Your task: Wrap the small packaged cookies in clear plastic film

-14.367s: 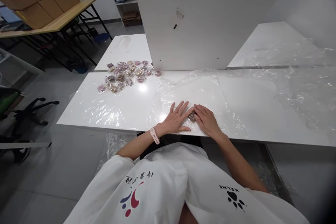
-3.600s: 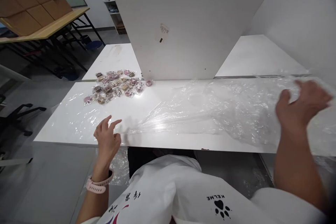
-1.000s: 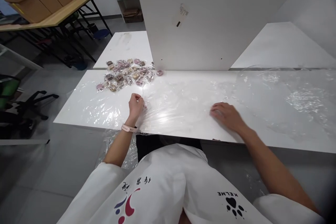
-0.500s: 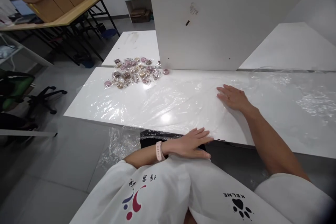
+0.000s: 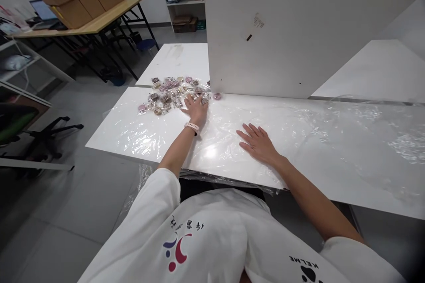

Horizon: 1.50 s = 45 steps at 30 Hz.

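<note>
Several small round pieces in clear wrappers, pink, brown and yellowish, lie in a loose heap at the back left of the white table. My left hand, with a pink band on its wrist, reaches to the heap's right edge, its fingers spread over the nearest pieces. Whether it touches them I cannot tell. Clear plastic film covers much of the tabletop and hangs over the front edge. Flat on the film, my right hand rests with fingers apart and nothing in it.
A tall white panel rises behind the table's back edge. One pink wrapped piece lies close to its lower left corner. To the left stand a wooden desk with cardboard boxes and a wheeled chair.
My left hand has moved from the front edge by my body up to the wrapped pieces. My right hand has slid left across the film.
</note>
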Motion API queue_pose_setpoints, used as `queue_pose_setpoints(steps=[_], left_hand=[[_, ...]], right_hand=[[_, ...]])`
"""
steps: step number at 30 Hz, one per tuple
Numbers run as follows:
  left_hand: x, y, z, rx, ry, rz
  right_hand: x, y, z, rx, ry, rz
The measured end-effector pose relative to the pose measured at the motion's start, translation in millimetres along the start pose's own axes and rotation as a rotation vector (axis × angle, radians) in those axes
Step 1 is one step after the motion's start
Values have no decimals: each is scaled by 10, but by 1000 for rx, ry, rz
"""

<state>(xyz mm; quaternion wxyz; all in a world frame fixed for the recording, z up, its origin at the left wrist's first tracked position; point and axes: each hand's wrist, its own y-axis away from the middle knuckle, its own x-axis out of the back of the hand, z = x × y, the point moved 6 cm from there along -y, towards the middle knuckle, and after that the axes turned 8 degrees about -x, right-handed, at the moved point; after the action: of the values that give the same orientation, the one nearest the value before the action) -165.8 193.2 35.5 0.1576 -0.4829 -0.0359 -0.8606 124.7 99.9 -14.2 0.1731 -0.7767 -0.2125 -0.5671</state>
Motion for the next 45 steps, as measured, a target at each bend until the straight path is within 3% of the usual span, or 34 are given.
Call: queue_pose_setpoints(steps=[4,9,14,18,22,25,27,30,32,34,36,38,41,43,45], left_hand=[[87,13,-122,-61,74,129],[238,-98,-363,-23,216,175],[372,-111,-562,48,337,334],[420,-135,-619,-11,332,279],[613,-119,-727,108,509,275],[875,40,-593,72,613,315],[947,285,-328,-41,720,280],[713,885,289,-340,758,74],[374,1371,672,-562,672,-56],[-22,1787,897,-707,537,-176],[-314,2043,954,-782,401,-233],[-441,2147,907,-819,272,-253],[-436,2176,782,-864,99,-345],[-405,2190,704,-884,17,-442],[-382,2200,643,-884,-31,-494]], right_hand=[[64,25,90,50,37,-9],[66,18,60,53,53,23],[75,23,52,48,56,32],[83,19,65,45,41,45],[87,16,72,45,15,47],[97,21,64,48,-12,56],[100,21,57,47,-43,70],[100,4,64,45,-121,92],[145,-14,117,15,-240,133],[264,-6,241,-85,-446,216],[430,69,373,-218,-649,305],[614,216,381,-266,-713,358],[745,488,36,-39,-575,236],[646,694,-259,153,-464,92],[491,857,-427,230,-397,38]])
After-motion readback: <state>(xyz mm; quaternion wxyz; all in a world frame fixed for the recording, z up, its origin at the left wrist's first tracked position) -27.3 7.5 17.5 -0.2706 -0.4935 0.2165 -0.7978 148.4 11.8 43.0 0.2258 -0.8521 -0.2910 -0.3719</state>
